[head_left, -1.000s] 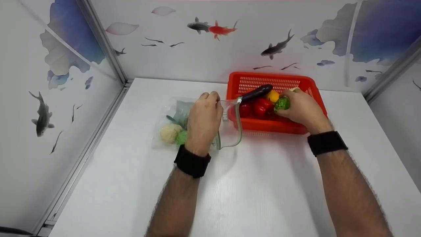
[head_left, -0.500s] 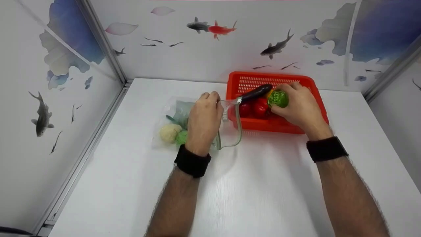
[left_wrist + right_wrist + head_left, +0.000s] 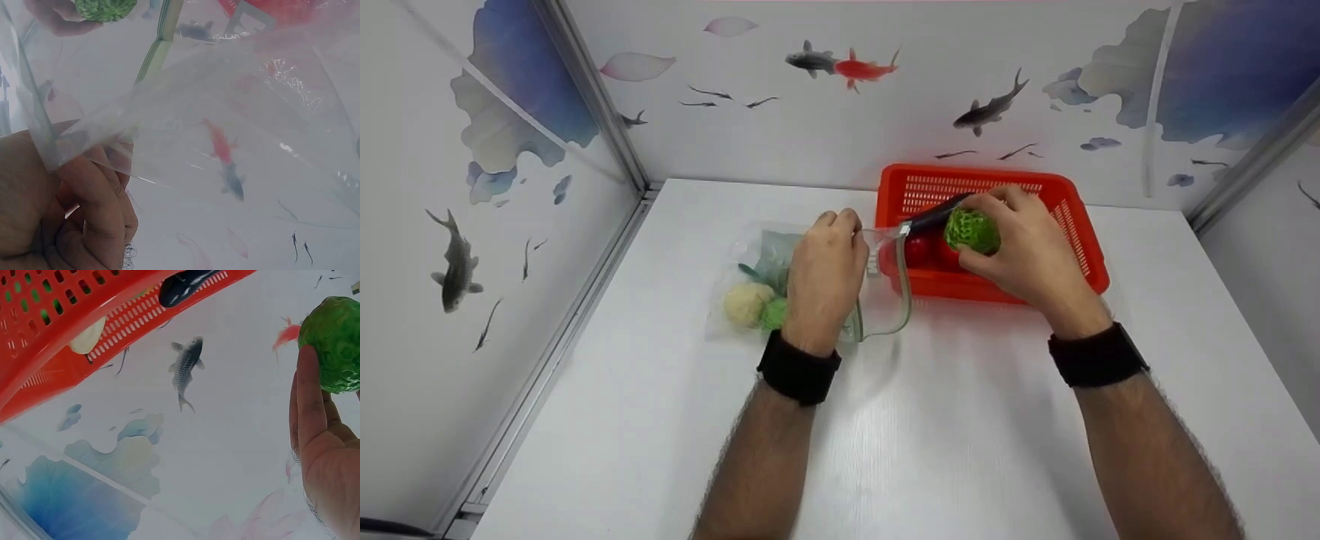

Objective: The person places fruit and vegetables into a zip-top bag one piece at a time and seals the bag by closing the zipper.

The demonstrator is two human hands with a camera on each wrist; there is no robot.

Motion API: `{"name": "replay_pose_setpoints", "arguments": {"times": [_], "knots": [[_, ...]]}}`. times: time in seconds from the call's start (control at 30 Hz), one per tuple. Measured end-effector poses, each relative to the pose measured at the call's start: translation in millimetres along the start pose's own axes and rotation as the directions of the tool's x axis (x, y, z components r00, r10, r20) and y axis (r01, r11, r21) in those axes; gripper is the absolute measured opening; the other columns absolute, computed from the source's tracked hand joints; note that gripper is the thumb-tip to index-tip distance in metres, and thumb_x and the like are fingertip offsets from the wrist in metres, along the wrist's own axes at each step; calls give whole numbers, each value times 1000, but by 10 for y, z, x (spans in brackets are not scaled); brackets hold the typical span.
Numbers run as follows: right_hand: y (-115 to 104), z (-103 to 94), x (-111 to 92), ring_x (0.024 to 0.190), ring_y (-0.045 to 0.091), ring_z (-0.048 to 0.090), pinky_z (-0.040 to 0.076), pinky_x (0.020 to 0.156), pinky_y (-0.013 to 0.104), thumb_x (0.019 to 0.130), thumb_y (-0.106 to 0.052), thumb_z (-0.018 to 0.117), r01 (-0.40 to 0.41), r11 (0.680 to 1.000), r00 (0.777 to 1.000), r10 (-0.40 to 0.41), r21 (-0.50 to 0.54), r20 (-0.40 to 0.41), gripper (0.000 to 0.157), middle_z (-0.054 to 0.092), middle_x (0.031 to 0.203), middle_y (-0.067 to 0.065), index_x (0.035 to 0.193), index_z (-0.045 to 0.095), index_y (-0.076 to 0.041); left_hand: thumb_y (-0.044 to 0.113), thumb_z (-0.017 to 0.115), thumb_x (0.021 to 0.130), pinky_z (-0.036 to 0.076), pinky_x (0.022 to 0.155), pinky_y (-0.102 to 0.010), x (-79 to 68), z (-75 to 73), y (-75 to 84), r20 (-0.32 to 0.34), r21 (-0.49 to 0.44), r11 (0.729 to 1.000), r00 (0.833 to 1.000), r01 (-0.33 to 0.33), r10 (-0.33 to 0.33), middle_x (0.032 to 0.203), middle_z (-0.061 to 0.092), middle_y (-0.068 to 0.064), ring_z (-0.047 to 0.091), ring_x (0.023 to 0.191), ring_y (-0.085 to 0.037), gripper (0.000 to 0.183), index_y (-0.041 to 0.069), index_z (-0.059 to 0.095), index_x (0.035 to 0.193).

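Note:
My left hand (image 3: 823, 281) pinches the rim of a clear zip bag (image 3: 885, 300) with curled fingers, and the bag's mouth gapes toward the right. Through the plastic, a pale round vegetable (image 3: 748, 304), a light green one (image 3: 774, 313) and a dark green stem (image 3: 755, 274) show at the left. My right hand (image 3: 1027, 247) holds a bumpy green vegetable (image 3: 971, 231) between thumb and fingers, above the red basket (image 3: 986, 289). In the right wrist view the green vegetable (image 3: 337, 349) looks glossy and knobbly. An eggplant (image 3: 934, 216) lies in the basket, partly hidden.
Red vegetables (image 3: 919, 251) sit in the basket near the bag's open end. A pale vegetable (image 3: 89, 337) shows inside it in the right wrist view. The white table (image 3: 930, 435) meets a fish-patterned wall (image 3: 735, 142) at the back.
My right hand has lifted the green vegetable and carried it left across the basket toward the bag's mouth. My left hand and the bag have stayed in place.

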State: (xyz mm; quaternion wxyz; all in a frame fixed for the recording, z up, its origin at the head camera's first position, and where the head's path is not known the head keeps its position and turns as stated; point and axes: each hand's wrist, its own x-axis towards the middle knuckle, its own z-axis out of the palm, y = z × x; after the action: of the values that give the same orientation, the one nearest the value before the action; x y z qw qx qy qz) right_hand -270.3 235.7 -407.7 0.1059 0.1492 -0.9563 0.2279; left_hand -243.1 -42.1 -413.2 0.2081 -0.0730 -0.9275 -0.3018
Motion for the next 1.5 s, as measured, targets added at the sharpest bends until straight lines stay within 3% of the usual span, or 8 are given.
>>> {"name": "replay_pose_setpoints", "arguments": {"times": [0.23,0.5,0.93,1.23,1.5], "knots": [[-191,34,-49,145,48,61,62,115,68,100,-22,92,108,994,994,-107,-22,7,55,65,157,21,152,73,-16,6,75,113,74,92,-42,-2,-5,5,-3,3,1000,1000,3,-3,109,83,-16,86,101,-31,11,2,83,120],[-400,146,-103,139,46,62,62,115,65,100,-18,92,234,972,972,-233,-10,32,55,68,153,20,152,75,-15,4,72,113,74,86,-43,-17,-1,-18,-24,-21,999,999,-24,24,107,82,-16,85,100,-31,11,1,82,116],[-632,359,-198,144,45,64,64,119,62,100,-20,94,292,956,951,-288,-23,115,59,69,156,17,156,75,-25,8,72,115,73,83,-45,-15,-10,-7,-17,-11,1000,1000,-17,16,108,82,-16,86,99,-32,11,2,82,116],[-654,466,-233,144,42,66,65,119,58,100,-14,91,353,935,915,-348,12,201,58,70,160,16,156,75,-20,8,73,115,74,87,-45,-12,-19,-2,0,-3,1000,1000,-6,6,110,83,-17,86,101,-33,12,2,82,118],[-663,533,-231,141,39,69,63,122,56,99,-19,93,347,938,897,-334,8,289,61,74,154,15,156,73,-13,5,72,114,73,82,-43,-26,-26,-19,-14,-42,998,999,-42,41,106,81,-17,84,95,-32,11,1,81,116]]}}
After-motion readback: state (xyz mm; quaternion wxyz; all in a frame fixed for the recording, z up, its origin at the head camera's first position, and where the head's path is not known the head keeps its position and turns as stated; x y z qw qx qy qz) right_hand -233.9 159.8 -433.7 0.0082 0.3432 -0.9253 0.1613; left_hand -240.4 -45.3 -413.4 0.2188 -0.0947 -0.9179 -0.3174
